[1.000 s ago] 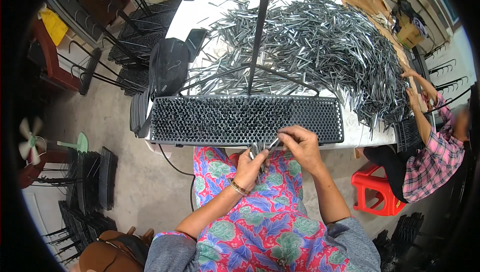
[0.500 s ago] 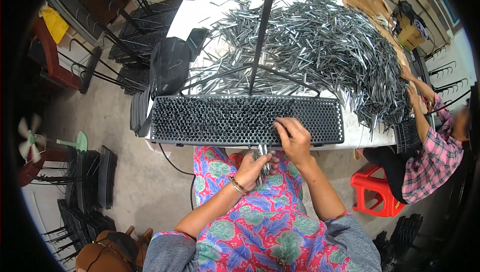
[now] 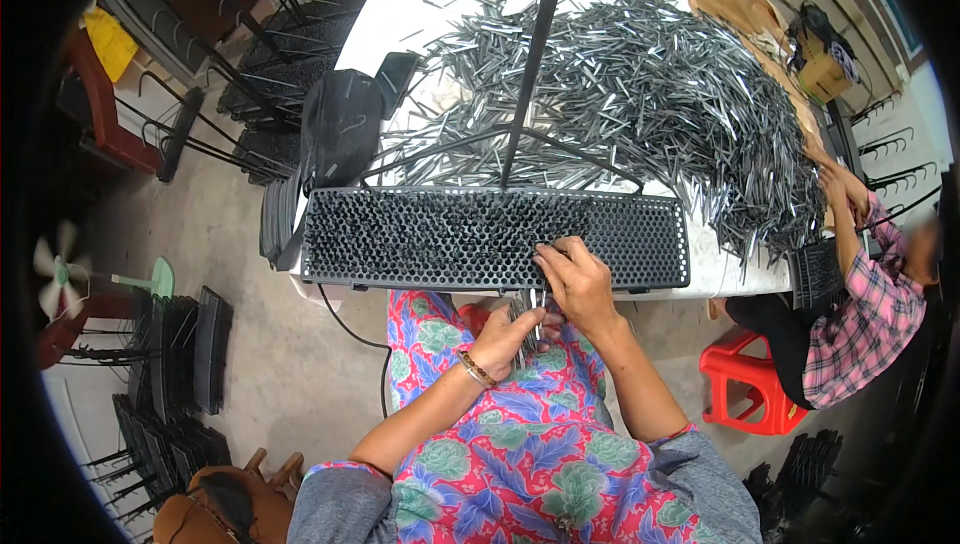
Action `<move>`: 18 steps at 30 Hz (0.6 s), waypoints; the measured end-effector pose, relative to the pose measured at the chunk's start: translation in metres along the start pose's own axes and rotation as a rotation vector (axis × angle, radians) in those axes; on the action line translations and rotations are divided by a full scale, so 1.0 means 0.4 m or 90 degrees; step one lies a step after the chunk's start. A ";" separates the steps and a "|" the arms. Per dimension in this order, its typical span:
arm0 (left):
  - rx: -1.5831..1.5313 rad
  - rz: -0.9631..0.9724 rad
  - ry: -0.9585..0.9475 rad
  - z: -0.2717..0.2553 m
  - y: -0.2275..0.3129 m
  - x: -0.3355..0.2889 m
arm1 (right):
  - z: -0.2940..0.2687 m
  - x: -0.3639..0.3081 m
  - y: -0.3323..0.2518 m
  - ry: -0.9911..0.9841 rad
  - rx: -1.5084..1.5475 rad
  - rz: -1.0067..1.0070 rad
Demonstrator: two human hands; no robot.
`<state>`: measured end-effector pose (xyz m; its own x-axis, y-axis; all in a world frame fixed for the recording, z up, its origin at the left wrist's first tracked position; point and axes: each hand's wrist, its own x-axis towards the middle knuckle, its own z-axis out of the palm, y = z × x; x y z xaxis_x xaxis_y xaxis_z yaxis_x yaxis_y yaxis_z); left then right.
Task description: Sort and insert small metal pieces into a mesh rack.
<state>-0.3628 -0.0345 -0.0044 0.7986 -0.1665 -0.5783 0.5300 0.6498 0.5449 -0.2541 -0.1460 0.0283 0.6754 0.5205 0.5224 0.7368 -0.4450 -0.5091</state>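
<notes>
Clutching strips (image 3: 522, 322) in left hand (image 3: 496, 342); pinching over tray (image 3: 635, 244) with right hand (image 3: 580, 284), can't tell what; looks mostly filled left of pinch, unfilled right.

grey floor (image 3: 275, 359) | pale wall (image 3: 922, 109) at right | red stool (image 3: 735, 367) (occupied) | white table (image 3: 375, 36)

My floral garment (image 3: 500, 454), around six o'clock: pinkish-red ground, pointed blue-violet leaves, large grey-green blooms, rose-like. Small dark spot (image 3: 563, 522) between five and six, too small to make out. Left sleeve (image 3: 340, 507) at seven o'clock, right sleeve (image 3: 710, 489) between four and five: heathered grey, loose, ending near my elbows, narrow floral strips along hems. My left hand (image 3: 500, 342), bare; on its wrist, brown beaded bracelet (image 3: 481, 368) beside slim silvery bangle (image 3: 472, 374).
</notes>
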 end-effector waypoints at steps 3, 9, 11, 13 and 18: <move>0.017 0.021 -0.023 0.000 0.001 -0.001 | 0.000 -0.002 0.002 -0.004 0.004 0.022; 0.042 0.094 -0.021 0.009 0.012 -0.011 | -0.053 -0.007 -0.005 -0.056 0.212 0.216; 0.047 0.113 -0.027 0.011 0.013 -0.011 | -0.073 -0.023 -0.008 -0.185 0.296 0.350; 0.056 0.119 -0.041 0.019 0.021 -0.016 | -0.078 -0.036 -0.007 -0.201 0.387 0.395; 0.006 0.045 -0.010 0.028 0.023 -0.012 | -0.088 -0.025 0.003 -0.089 0.445 0.484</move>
<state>-0.3587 -0.0362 0.0103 0.8382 -0.1326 -0.5290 0.4755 0.6527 0.5898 -0.2586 -0.1773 0.0466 0.9109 0.3791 -0.1628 -0.0943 -0.1929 -0.9767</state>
